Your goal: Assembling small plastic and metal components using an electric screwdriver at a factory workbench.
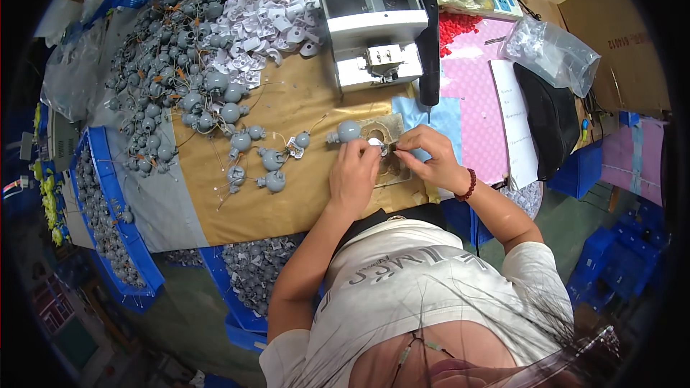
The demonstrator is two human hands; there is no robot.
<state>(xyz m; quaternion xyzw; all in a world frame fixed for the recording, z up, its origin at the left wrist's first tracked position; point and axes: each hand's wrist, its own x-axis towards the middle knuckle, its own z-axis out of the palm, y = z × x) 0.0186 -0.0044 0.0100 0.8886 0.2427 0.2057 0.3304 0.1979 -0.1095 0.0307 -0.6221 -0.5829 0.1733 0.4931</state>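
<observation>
Over a pale square fixture plate (402,174) on the bench, my two hands meet. My left hand (353,177) is closed around a small white plastic part (374,142) just above the plate. A grey ball-shaped part (348,130) sits right beyond its fingers; whether it is joined to the white part, I cannot tell. My right hand (436,164) pinches something tiny and dark at the white part's right side, too small to name. Left of my hands lie several loose grey ball parts (272,159) with thin wires.
Grey balls (162,75) and white plastic pieces (277,25) are heaped at the far left. A white-and-silver machine (377,21) stands ahead, beside a black upright screwdriver (430,65). Blue bins (233,294) of grey parts stand below. Right: red pieces (454,29), paper (512,126), black pouch (550,126).
</observation>
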